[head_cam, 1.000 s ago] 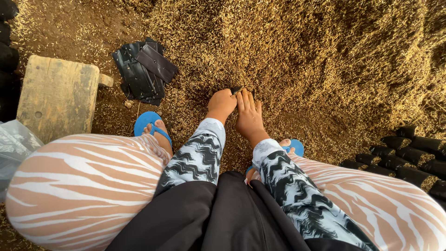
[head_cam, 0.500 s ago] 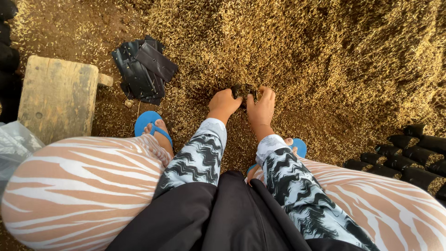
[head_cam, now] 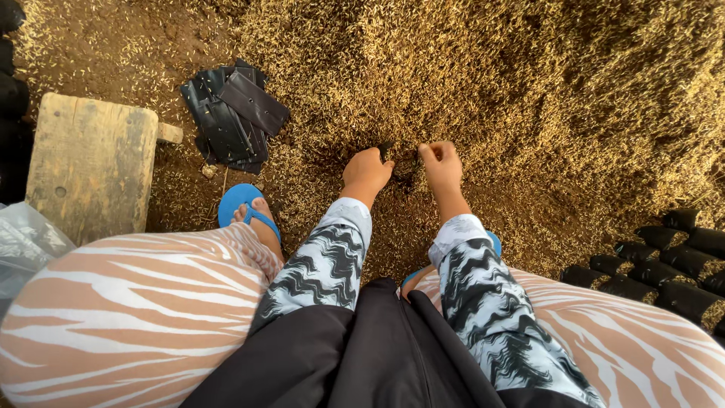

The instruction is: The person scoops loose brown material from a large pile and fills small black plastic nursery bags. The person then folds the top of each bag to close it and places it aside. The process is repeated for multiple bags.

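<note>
My left hand [head_cam: 367,172] and my right hand [head_cam: 441,166] reach down between my knees to the edge of a big heap of golden husks [head_cam: 483,83]. Both hands pinch the rim of a small black bag [head_cam: 400,157] that lies half buried in the husks between them. Only the bag's dark top edge shows. My arms wear black-and-white wavy sleeves, and my knees are covered in tan striped cloth.
A stack of flat black bags [head_cam: 232,115] lies on the ground at upper left, beside a low wooden stool [head_cam: 91,162]. Filled black bags [head_cam: 664,264] are lined up at right. My feet wear blue sandals [head_cam: 243,204]. A clear plastic bag [head_cam: 23,245] sits at far left.
Both hands have moved apart and slightly forward, from pressed together on the husks to gripping a small black bag between them.
</note>
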